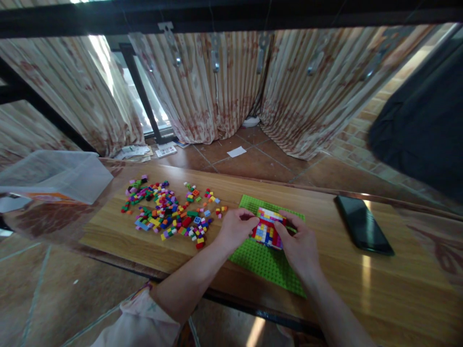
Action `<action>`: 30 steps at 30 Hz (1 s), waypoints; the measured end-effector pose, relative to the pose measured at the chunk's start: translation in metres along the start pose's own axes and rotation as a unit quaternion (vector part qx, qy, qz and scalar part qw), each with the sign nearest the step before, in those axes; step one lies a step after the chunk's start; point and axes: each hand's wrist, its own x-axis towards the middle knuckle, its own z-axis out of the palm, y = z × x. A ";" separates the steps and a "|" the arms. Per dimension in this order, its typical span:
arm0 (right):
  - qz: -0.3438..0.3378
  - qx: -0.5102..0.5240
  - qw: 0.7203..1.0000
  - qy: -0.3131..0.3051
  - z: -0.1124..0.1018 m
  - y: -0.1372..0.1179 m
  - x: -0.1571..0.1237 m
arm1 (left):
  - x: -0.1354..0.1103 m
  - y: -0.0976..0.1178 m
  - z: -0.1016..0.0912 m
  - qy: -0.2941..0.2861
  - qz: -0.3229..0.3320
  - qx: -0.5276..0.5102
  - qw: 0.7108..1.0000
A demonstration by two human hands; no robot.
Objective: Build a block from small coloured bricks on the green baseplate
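Observation:
A block built of many coloured toy bricks is over the green studded baseplate; whether it is fixed to the plate I cannot tell. My left hand grips its left side, thumb and fingers closed at the edge. Around the right side, my right hand is closed with the thumb on the near face and fingers at the far corner. The fingertips hide parts of both edges. Red, white, yellow and blue bricks show between the hands.
Many loose bricks lie scattered left of the baseplate on the wooden table. A translucent plastic bin stands at the far left. To the right lies a black phone. Striped curtains hang beyond the table.

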 end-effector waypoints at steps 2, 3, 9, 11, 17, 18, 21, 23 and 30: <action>-0.013 -0.023 1.000 0.007 0.000 -0.002 0.000 | 0.001 -0.001 0.001 0.011 0.000 0.012 1.000; -0.021 -0.032 0.999 0.010 0.001 -0.003 0.000 | 0.002 -0.002 0.002 0.016 0.003 0.018 1.000; -0.071 -0.067 0.995 0.016 0.002 -0.002 -0.002 | 0.006 -0.008 0.005 0.038 0.019 0.037 0.998; -0.077 -0.060 0.995 0.011 0.001 0.002 -0.002 | 0.004 -0.006 0.004 0.025 0.013 0.019 0.999; -0.039 -0.023 0.999 0.004 -0.006 0.006 -0.001 | -0.002 0.000 -0.003 -0.032 -0.001 -0.024 0.999; -0.034 -0.019 0.999 0.011 -0.007 0.006 -0.001 | -0.002 0.000 -0.004 -0.037 -0.003 -0.025 0.999; -0.032 -0.012 0.999 0.034 -0.009 0.004 0.000 | 0.000 -0.002 -0.007 -0.045 0.001 -0.020 0.999; -0.043 -0.019 0.998 0.043 -0.010 0.003 -0.001 | 0.002 -0.004 -0.008 -0.047 0.016 -0.004 0.999; -0.085 -0.138 0.987 0.003 -0.010 0.007 -0.001 | 0.012 -0.005 -0.023 -0.045 0.069 0.051 0.995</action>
